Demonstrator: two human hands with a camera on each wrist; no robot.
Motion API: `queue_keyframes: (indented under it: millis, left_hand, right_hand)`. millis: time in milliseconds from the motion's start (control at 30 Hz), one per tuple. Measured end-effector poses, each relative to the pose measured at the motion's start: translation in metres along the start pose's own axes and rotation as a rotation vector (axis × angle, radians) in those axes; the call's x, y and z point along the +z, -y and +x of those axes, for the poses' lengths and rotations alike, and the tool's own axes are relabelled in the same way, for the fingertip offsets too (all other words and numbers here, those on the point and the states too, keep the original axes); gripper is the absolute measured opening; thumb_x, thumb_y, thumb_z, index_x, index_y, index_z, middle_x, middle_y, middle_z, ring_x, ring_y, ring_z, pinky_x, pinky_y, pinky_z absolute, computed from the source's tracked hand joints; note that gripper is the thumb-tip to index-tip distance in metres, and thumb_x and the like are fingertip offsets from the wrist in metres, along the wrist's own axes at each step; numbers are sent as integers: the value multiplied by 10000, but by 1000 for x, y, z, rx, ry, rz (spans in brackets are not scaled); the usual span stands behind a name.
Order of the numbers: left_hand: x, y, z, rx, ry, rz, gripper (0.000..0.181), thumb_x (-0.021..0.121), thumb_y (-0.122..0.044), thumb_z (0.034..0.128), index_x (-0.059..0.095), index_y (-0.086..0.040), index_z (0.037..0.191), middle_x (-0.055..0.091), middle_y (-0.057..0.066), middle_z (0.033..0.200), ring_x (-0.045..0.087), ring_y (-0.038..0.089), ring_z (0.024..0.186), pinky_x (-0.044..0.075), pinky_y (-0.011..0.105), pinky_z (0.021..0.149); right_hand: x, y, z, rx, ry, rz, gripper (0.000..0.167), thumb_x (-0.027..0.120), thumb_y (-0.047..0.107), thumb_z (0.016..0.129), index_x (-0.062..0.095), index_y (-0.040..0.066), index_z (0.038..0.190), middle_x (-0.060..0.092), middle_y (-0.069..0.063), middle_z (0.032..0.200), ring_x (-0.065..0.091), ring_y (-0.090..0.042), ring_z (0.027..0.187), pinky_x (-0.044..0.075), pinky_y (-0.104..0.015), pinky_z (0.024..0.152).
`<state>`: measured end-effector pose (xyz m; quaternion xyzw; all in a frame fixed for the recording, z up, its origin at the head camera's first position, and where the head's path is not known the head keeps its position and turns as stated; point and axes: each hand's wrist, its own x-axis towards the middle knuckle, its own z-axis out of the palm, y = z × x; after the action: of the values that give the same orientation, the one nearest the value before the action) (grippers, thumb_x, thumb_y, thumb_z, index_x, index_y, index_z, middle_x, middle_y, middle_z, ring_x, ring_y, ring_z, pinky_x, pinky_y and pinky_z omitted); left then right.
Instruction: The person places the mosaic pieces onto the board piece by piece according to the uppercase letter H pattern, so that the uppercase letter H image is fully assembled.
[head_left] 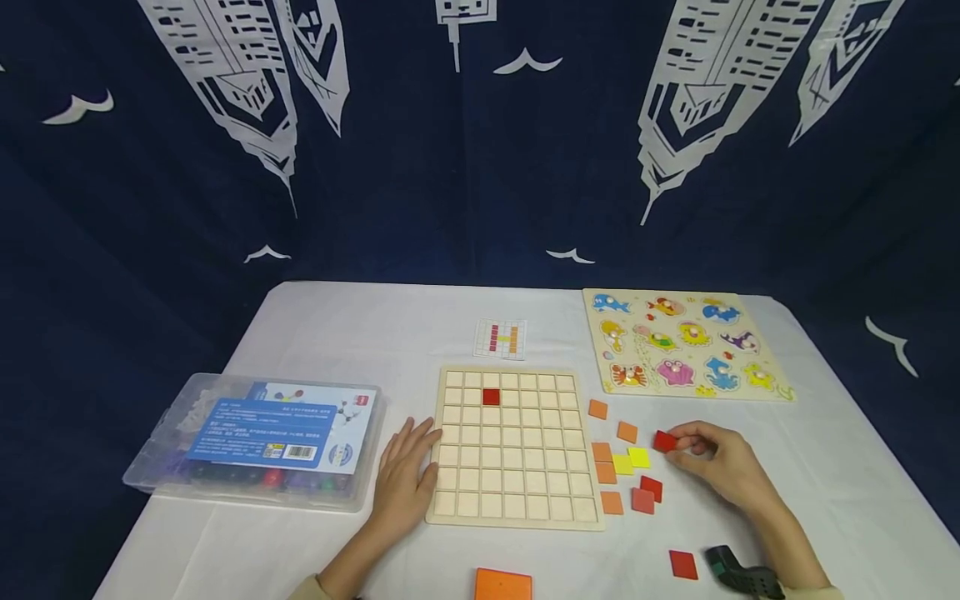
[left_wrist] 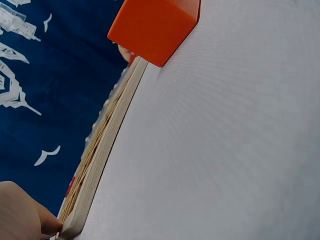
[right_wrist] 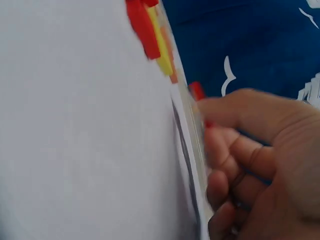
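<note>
Red tile (head_left: 663, 441) sits pinched in my right grip (head_left: 726, 467), by one side, maybe so its face is free, near the yellow tiles (head_left: 638, 457). My left grip (head_left: 401, 482) lies wide, touching the wooden board (head_left: 514, 458), probably to keep it still.

a navy printed curtain (head_left: 465, 167) hangs behind a clear plastic case (head_left: 258, 442) and a sea-animal puzzle (head_left: 707, 354).

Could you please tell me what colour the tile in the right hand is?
The tile is red, clearest in the head view.
</note>
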<state>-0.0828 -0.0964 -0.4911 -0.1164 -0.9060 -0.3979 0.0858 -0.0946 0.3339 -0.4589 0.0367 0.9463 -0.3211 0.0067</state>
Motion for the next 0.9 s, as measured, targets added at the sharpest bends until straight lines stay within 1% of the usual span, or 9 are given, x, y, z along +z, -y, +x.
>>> queue_keyframes:
  millis: [100,233,300,367,500,633,767,900]
  left_hand:
    - [1,1,0,2,2,0,434,606,5,868,573,1,1301,482,164,1469,288,396,1446,147,547,1179]
    - [2,1,0,2,-3,2,434,607,6,867,575,0,1300,483,160,1469,286,395,1447,146,547,1179]
    - [1,1,0,3,-4,5,435,607,7,866,574,-1,1300,483,158,1470,286,394,1448,145,545,1180]
    - [1,1,0,3,-3,4,436,605,8,867,572,0,1302,481,159,1471,284,396,1448,142,547,1180]
    - [0,1,1,-2,0,1,435,602,8,871,569,4,1305,477,163,1473,280,399,1449,141,554,1181]
    - [-1,1,1,-9,6,-4,434,599,5,873,570,8,1306,478,165,1472,279,402,1449,140,559,1180]
    - [-1,1,1,-9,12,1,433,598,-5,878,568,2,1310,478,160,1473,280,397,1450,139,550,1183]
    - [0,1,1,-8,9,8,431,599,-11,879,569,0,1308,479,161,1472,282,394,1450,137,541,1185]
  right_hand:
    - [-10,12,-1,-29,-22,-4,325,796,156,794,682,30,1070,653,-29,863,484,-83,763,412,-182,638]
    - [-20,38,4,-117,-53,-7,295,792,144,800,692,43,1058,649,-30,849,460,-111,792,356,-232,647]
    - [-20,54,10,-152,-49,4,274,781,143,811,694,47,1052,652,-28,854,461,-139,812,352,-239,644]
    - [-18,72,17,-176,-23,24,260,769,135,819,694,44,1051,649,-26,863,465,-161,826,349,-245,645]
    - [-1,106,35,-248,55,92,225,753,78,815,692,35,1027,651,-16,832,491,-181,811,392,-232,655]
    - [25,135,52,-319,170,159,196,742,42,807,692,36,996,634,-4,786,498,-165,751,417,-227,632]
    - [51,157,65,-338,265,169,173,747,36,789,689,46,952,627,3,759,505,-134,686,425,-226,618]
    - [71,171,73,-350,330,140,164,774,56,778,689,53,918,618,19,716,525,-103,640,451,-223,635]
